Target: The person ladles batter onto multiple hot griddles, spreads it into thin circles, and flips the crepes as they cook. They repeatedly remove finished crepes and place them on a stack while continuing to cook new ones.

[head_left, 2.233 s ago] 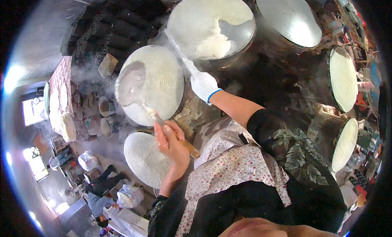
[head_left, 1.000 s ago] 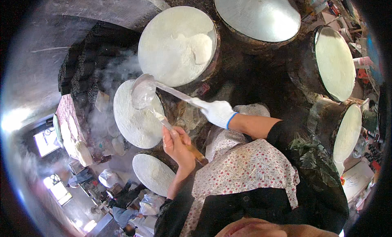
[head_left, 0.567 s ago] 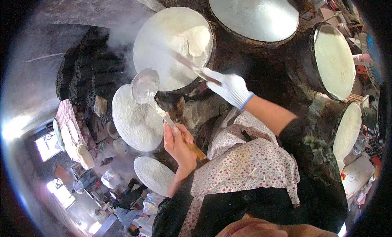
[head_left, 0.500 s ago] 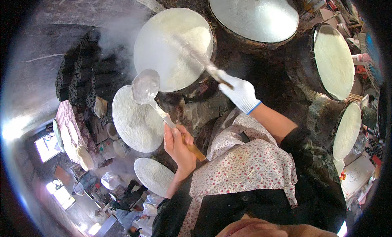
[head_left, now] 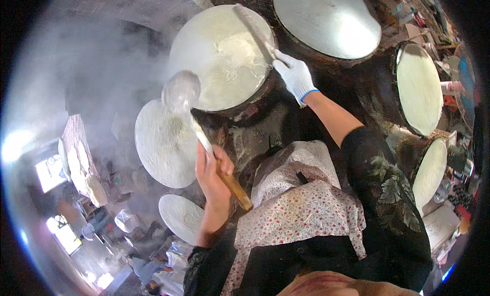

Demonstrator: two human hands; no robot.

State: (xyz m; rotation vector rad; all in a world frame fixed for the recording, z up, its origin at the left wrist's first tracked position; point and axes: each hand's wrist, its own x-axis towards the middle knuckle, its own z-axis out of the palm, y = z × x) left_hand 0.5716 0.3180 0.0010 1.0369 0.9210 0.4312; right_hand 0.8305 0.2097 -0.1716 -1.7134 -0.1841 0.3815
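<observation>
My left hand (head_left: 212, 181) is closed around the wooden handle of a metal ladle (head_left: 182, 91). The ladle's bowl hangs by the near left rim of a large round griddle (head_left: 191, 56), which is coated with pale batter. My right hand (head_left: 296, 75), in a white knit glove with a blue cuff, grips a long flat scraper (head_left: 250, 27). Its blade lies across the right side of the griddle, tip toward the far rim. Wrinkled, rough batter shows just left of the blade. Steam partly veils the ladle bowl.
A bare shiny griddle (head_left: 326, 20) stands at the far right. More batter-coated rounds lie right (head_left: 418, 89) and left (head_left: 166, 145). Thick steam drifts over the left side. Pale sheets lie on a patterned cloth (head_left: 76, 138). Another person (head_left: 148, 270) is at the lower left.
My right hand and the scraper have swung away toward the griddle's far right edge. Wrinkled batter now shows on the coating. The ladle has shifted slightly left, and the steam at left has thickened.
</observation>
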